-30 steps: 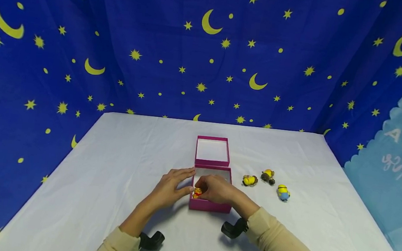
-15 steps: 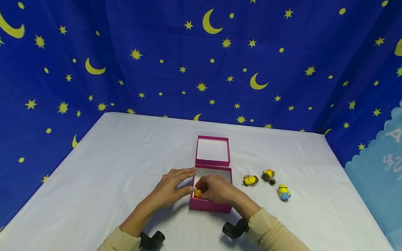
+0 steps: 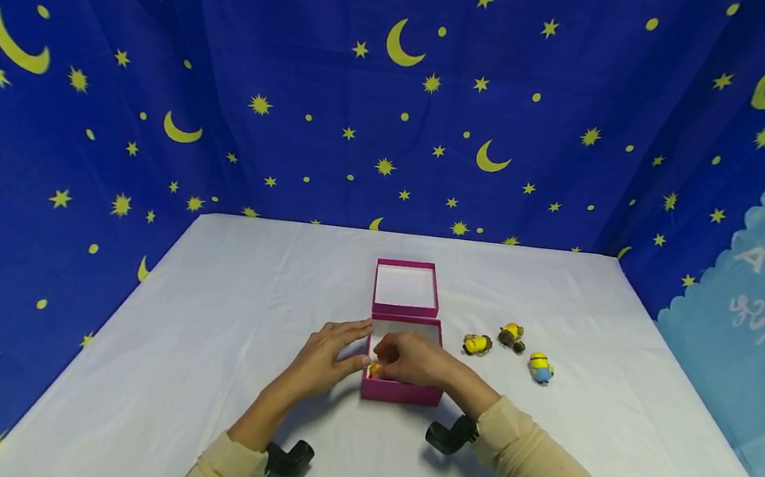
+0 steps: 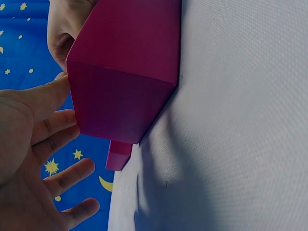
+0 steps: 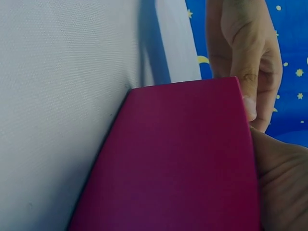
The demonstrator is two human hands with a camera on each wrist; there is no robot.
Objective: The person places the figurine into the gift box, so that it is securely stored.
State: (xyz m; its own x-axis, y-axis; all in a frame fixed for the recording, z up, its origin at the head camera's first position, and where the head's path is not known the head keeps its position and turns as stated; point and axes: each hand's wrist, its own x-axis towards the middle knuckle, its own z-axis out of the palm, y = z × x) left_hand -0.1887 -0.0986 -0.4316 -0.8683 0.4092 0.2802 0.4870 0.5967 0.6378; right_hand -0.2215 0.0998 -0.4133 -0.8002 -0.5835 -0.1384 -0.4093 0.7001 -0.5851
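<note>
A magenta box with a pale inside stands on the white table. My left hand rests against its left side with fingers extended, the thumb at the rim; in the left wrist view the fingers touch the wall and rim. Over the front left of the box, my right hand reaches inside with bent fingers and thumb around a small yellow-orange toy figure. Only a bit of the figure shows; the hand hides the rest. Both wrist views show mostly the box's outer walls, which conceal the right fingertips.
The box's lid lies inside-up directly behind it. To the right are three toy figures: a yellow one, a yellow and brown one and a yellow and blue one. A blue star-patterned cloth hangs behind the table.
The toy figure has sunk lower in the box's front left corner and shows less now. My right fingers have shifted slightly; the left hand stays against the box.
</note>
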